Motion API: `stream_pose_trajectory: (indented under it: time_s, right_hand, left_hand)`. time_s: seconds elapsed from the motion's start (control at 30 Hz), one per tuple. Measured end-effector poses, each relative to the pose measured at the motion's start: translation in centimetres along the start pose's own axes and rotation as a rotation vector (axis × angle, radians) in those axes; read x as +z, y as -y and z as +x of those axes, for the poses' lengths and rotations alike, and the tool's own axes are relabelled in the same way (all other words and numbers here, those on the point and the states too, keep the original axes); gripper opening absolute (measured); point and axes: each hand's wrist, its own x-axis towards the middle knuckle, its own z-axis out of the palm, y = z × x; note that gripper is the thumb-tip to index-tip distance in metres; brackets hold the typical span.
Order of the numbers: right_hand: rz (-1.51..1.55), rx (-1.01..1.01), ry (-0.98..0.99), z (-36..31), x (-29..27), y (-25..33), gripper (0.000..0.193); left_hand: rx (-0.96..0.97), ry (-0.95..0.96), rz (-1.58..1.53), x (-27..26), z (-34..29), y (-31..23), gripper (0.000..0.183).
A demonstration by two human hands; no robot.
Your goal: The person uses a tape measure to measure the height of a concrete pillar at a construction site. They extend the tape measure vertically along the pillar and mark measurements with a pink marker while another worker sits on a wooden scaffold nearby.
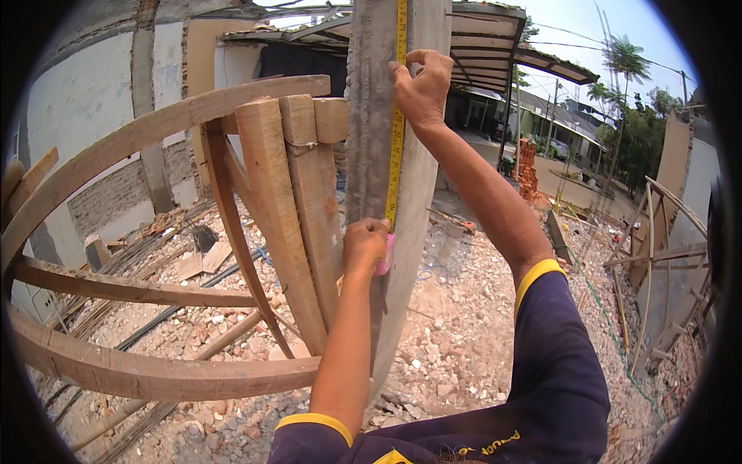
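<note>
A grey concrete column (369, 131) rises in front of me. Along its face runs the yellow blade of a tape measure (396, 147), pulled out upward from a pink case (385, 255). My left hand (365, 249) is closed around that case, low on the column. Higher up, my right hand (423, 87) pinches the blade between thumb and finger against the column's edge. The blade continues above the right hand past the top of the view, so its end is hidden.
Wooden scaffolding with upright planks (280, 209) and a lower beam (162, 371) stands close on the left. Broken rubble (464, 340) covers the ground. Stacked red bricks (529, 170) lie beyond, a wooden frame (657, 263) at the far right.
</note>
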Motion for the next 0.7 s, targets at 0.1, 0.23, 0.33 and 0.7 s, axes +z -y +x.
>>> stream_pose_trajectory:
  time_s: [0.1, 0.23, 0.33, 0.7]
  right_hand:
    - [0.088, 0.074, -0.002, -0.3, -0.3, 0.3, 0.021]
    - [0.123, 0.146, 0.018, -0.2, -0.7, 0.4, 0.017]
    - [0.124, 0.172, 0.018, 0.0, -0.6, 0.4, 0.015]
    - [0.339, 0.339, 0.024, 0.4, 0.0, -0.7, 0.016]
  left_hand:
    - [0.005, 0.04, -0.032, 0.0, 0.1, 0.2, 0.027]
    - [0.014, 0.103, -0.087, -0.1, 0.2, 0.5, 0.026]
    - [0.079, 0.146, -0.158, -0.4, 0.0, 0.6, 0.026]
    - [0.101, 0.146, -0.11, -0.8, -0.6, 0.1, 0.03]
